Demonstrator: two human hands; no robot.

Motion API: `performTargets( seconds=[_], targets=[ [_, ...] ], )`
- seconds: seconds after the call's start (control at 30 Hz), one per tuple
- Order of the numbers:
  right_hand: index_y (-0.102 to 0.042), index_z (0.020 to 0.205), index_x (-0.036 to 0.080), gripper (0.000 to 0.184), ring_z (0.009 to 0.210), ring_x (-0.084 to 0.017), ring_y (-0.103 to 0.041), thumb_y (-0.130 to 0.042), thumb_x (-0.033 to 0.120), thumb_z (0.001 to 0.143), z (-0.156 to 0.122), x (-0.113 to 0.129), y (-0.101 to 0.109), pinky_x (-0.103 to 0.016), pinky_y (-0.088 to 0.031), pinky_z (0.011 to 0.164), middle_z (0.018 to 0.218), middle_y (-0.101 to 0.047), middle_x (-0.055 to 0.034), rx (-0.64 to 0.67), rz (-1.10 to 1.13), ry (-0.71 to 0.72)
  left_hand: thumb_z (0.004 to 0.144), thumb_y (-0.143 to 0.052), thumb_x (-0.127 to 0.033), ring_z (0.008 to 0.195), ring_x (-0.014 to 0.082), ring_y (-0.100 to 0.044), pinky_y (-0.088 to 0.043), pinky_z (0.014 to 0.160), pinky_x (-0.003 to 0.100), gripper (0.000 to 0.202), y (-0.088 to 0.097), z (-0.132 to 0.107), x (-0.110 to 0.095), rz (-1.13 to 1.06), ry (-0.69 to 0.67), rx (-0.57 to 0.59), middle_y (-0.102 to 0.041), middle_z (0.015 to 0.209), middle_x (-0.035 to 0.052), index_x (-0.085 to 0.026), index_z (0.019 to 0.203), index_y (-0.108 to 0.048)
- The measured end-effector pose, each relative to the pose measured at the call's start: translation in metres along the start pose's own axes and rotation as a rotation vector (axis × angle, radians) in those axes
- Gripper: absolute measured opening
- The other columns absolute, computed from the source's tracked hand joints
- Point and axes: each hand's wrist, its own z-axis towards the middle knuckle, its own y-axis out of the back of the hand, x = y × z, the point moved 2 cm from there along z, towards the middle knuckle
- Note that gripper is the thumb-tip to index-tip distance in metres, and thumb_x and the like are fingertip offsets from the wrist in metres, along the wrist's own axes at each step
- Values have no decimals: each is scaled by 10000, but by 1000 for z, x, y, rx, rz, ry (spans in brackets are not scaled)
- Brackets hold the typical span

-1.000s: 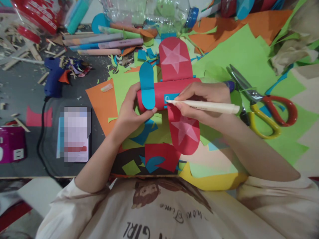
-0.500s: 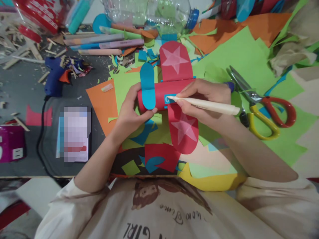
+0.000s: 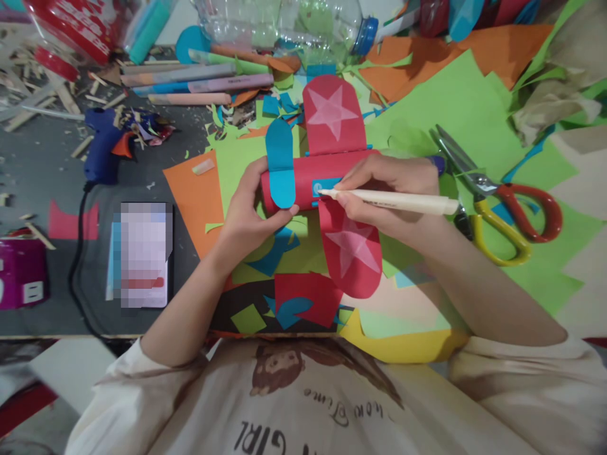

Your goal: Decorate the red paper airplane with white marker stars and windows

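A red paper airplane model [image 3: 306,169] lies crosswise before me, with a tube body and two rounded wings bearing pale stars. At its left end sits a blue paper propeller [image 3: 281,165]. My left hand [image 3: 253,212] is closed around that end, thumb below the propeller. Between the fingers of my right hand [image 3: 379,186] is a cream marker pen [image 3: 403,201]. Its tip touches a small blue paper patch [image 3: 327,186] on the tube, beside a white circular mark. My right hand hides the tube's right end.
Red-and-yellow scissors [image 3: 493,189] lie open at right on green paper [image 3: 455,114]. At left are a blue glue gun [image 3: 101,145] with a black cord and a phone [image 3: 145,256]. Several markers [image 3: 203,84] and a clear plastic bottle [image 3: 289,25] lie at the back.
The marker tip has shifted slightly on the blue patch, and the white mark there looks rounder. The airplane's wings have tilted a little; my left hand keeps its place.
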Motion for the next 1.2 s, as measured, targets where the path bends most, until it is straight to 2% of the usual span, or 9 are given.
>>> performTargets(
  seconds=[0.1, 0.23, 0.37, 0.5, 0.67, 0.87, 1.07, 1.2],
  targets=[
    [-660, 757, 227, 111, 532, -108, -505, -716, 183, 843, 0, -1, -1, -278, -367, 494, 649, -660, 24, -44, 14, 50, 892, -689, -411, 1310, 280, -586, -507, 1122, 434, 576, 0, 0, -1, -1, -2, -5, -560, 1410, 86, -287, 1390, -428],
    [-664, 760, 207, 113, 545, -105, -518, -696, 134, 840, 0, 0, -2, -272, -379, 510, 655, -660, 17, -67, -3, 47, 895, -686, -431, 1305, 283, -586, -513, 1111, 437, 576, -1, 0, 0, 11, -9, -14, -564, 1398, 90, -282, 1388, -428],
    [-639, 732, 245, 138, 545, -137, -536, -720, 206, 837, 1, -1, 1, -293, -407, 504, 662, -659, 20, -100, 20, -27, 892, -688, -457, 1296, 284, -586, -515, 1103, 443, 593, 0, 0, 0, 18, 3, -2, -566, 1391, 94, -268, 1391, -428],
    [-606, 727, 244, 159, 544, -134, -529, -723, 197, 824, 1, -3, 7, -294, -368, 505, 631, -619, 24, -133, 33, 2, 891, -685, -490, 1284, 280, -589, -519, 1093, 442, 597, 0, 1, -1, 9, 17, -9, -571, 1374, 86, -268, 1387, -438],
    [-584, 683, 250, 196, 540, -124, -483, -716, 231, 827, 1, -5, 8, -294, -362, 516, 607, -583, 37, -116, -11, -6, 888, -692, -482, 1288, 282, -585, -518, 1090, 445, 597, 0, 1, 0, 17, 12, -4, -568, 1376, 83, -276, 1388, -438],
    [-629, 720, 294, 177, 586, -167, -555, -708, 361, 863, -2, -6, 7, -325, -422, 530, 688, -660, 19, -81, -66, -100, 885, -696, -440, 1271, 277, -601, -524, 1087, 438, 578, 0, 1, 0, 37, -12, -22, -580, 1363, 82, -273, 1380, -447],
    [-629, 706, 258, 148, 539, -132, -512, -716, 273, 825, 2, -5, 4, -306, -398, 516, 665, -666, 26, -112, -7, -32, 887, -690, -432, 1259, 266, -607, -536, 1075, 419, 563, 0, 2, -3, 42, 6, -34, -593, 1351, 75, -273, 1375, -459],
    [-645, 710, 288, 138, 538, -142, -509, -705, 262, 832, 1, -3, 5, -319, -416, 511, 665, -657, 38, -72, -40, -61, 888, -692, -449, 1268, 274, -600, -527, 1080, 429, 574, 1, 2, -3, 30, 9, -17, -585, 1359, 81, -263, 1378, -458]
  ],
)
